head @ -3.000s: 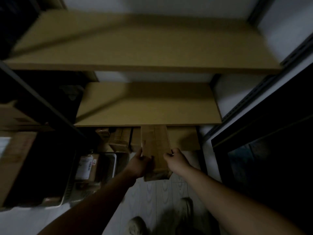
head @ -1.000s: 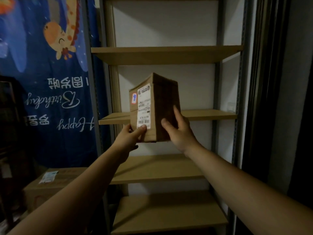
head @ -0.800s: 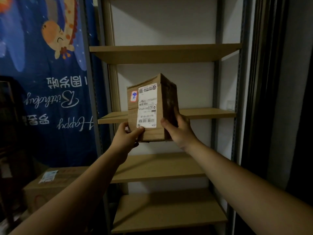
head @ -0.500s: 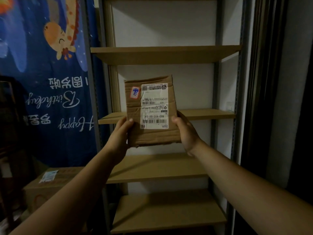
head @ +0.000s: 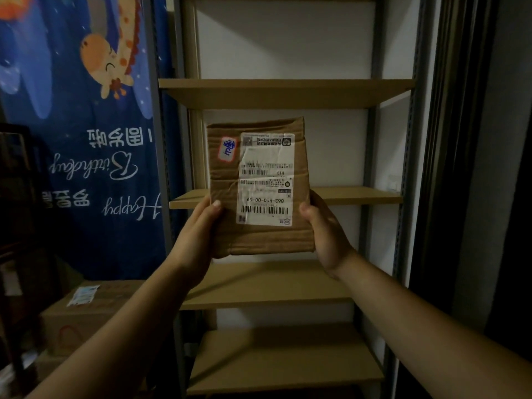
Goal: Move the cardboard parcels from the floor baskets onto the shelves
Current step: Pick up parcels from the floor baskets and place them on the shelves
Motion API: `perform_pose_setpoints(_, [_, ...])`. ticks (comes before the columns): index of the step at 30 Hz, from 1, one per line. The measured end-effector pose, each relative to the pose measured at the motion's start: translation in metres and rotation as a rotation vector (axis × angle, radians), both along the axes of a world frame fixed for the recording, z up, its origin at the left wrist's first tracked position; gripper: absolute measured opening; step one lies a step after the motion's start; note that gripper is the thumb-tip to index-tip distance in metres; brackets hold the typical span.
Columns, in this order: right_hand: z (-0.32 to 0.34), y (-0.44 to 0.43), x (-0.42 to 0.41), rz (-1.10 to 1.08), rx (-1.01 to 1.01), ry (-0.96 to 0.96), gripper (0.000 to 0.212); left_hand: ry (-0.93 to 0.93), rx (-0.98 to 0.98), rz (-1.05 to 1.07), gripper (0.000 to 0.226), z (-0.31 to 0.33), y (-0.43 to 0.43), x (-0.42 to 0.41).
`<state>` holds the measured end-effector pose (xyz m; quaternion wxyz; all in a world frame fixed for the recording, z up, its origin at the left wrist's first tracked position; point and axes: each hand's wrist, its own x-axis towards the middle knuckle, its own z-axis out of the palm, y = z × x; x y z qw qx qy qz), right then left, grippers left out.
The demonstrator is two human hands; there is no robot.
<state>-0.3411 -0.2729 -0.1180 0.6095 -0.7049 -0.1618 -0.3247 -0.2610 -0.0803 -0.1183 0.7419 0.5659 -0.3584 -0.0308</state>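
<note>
Head view, parcel (head: pixel 259 185): you are holding it upright in front of the middle shelf (head: pixel 354 194); label facing you, probably for checking.
Head view, grip: left hand (head: pixel 198 234) and right hand (head: pixel 325 228) are clasping its lower edges, steadying it; in this dim light your fingers behind it are hidden.

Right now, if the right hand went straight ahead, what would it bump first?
Probably the front edge of the middle shelf, just beyond the right hand holding the parcel. Depth is hard to judge, so it might pass under it.
</note>
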Motion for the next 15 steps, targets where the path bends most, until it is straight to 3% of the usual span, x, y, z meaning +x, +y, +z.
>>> perform_pose_setpoints(5, [-0.003,0.002,-0.016,0.085,0.012,-0.077,0.041,-0.086,-0.027,-0.038,0.044,-0.001,0.011,-0.012])
perform_pose_setpoints(9, [-0.003,0.006,-0.021,0.105,-0.001,-0.126,0.039,-0.117,-0.007,-0.039,0.079,-0.001,0.015,-0.016])
perform_pose_setpoints(15, [-0.011,0.005,-0.015,0.148,0.042,-0.092,0.046,-0.108,-0.011,-0.044,0.071,-0.008,0.016,-0.019])
